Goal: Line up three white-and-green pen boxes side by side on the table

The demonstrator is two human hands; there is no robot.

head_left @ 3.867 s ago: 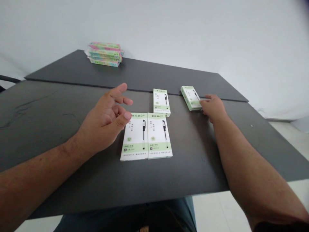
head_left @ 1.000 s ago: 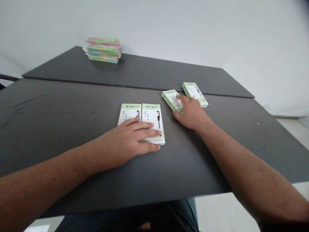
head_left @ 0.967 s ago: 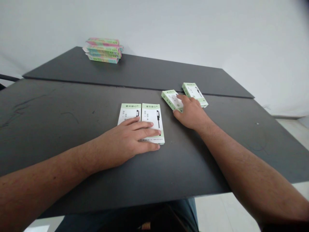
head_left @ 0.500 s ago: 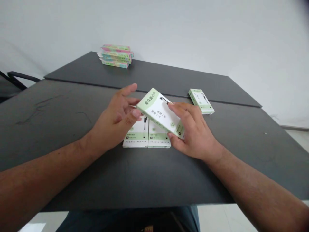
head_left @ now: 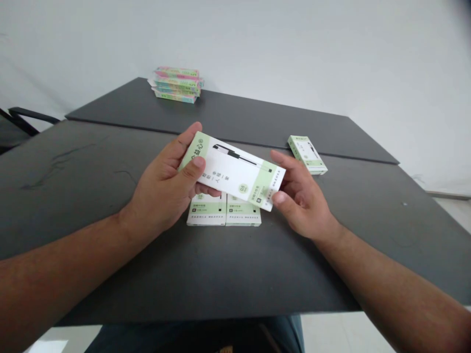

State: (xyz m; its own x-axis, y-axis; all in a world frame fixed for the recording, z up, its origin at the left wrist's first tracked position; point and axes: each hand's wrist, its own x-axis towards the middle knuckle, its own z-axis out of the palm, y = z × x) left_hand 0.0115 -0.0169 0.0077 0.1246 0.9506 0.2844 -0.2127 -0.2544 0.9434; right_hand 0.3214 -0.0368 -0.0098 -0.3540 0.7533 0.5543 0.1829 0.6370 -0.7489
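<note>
A white and light-green pen box (head_left: 235,169) with a pen printed on its face is held tilted above the table, its lower end pointing right. My left hand (head_left: 165,181) is closed on its left end, thumb on the front and fingers behind. At the other end is my right hand (head_left: 303,201), thumb and forefinger apart around the box's edge; the thumb tip is at the lower corner, perhaps touching. Underneath, two like pen boxes, a left one (head_left: 206,215) and a right one (head_left: 243,216), lie side by side, their upper parts hidden by the held box.
One more green-and-white pen box (head_left: 307,154) lies to the right on the dark table (head_left: 221,274). A stack of several colourful boxes (head_left: 176,84) stands on the farther table by the wall. A black chair arm (head_left: 33,115) shows at the left edge.
The pen box has moved left and turned flatter, showing its whole printed pen. My left hand has closed on its left end, while my right hand has loosened and slid to the right end.
</note>
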